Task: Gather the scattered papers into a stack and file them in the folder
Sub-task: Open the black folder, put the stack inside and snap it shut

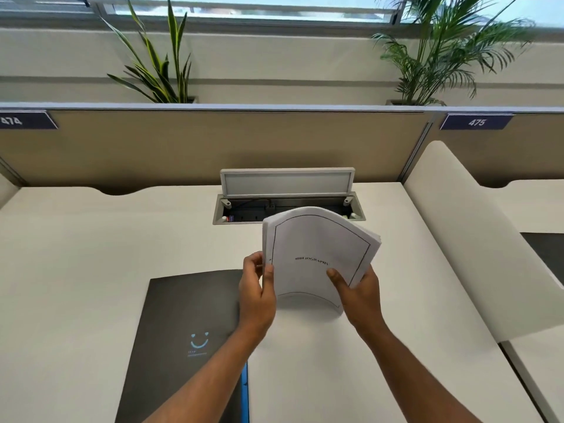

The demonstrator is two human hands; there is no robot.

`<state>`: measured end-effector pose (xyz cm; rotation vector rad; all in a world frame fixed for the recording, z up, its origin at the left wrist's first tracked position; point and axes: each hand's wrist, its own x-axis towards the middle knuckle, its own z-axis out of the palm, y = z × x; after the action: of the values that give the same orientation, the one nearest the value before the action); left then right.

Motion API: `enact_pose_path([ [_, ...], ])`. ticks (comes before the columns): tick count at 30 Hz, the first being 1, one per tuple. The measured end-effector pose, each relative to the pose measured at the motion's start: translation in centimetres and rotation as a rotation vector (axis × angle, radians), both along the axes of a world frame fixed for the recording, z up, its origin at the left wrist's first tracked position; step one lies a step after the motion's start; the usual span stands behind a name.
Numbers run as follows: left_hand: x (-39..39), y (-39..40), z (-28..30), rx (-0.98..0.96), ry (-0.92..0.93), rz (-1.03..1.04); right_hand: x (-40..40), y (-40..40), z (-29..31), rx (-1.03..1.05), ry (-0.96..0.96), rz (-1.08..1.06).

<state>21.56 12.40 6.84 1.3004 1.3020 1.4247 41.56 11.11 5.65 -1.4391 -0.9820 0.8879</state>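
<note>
You are holding the stack of papers [317, 254] up over the middle of the table [91, 254], standing on end. Your left hand [256, 294] is gripping its left edge, fingers curled round it. Your right hand [357, 296] is gripping the bottom right corner, thumb pressing on the front page. The front page is showing a thin black frame and one word that looks like "BIBLIOGRAPHY". The dark folder [183, 331] is lying flat by the near edge of the table, under your left arm, with a blue smile mark on it; the tiny writing under the mark is too small to read. Signs on the far wall panel are saying "474" [12, 120] and "475" [476, 122].
</note>
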Motion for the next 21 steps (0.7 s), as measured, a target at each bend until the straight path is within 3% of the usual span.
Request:
enact_pose_path([
  [7,0.9,0.5,0.6,-0.031,0.065,-0.023,0.2,0.5,-0.2,-0.019,0.081,-0.050],
  [21,0.4,0.0,-1.3,-0.069,0.090,-0.063,0.0,-0.2,-2.0,-0.085,0.065,-0.030],
])
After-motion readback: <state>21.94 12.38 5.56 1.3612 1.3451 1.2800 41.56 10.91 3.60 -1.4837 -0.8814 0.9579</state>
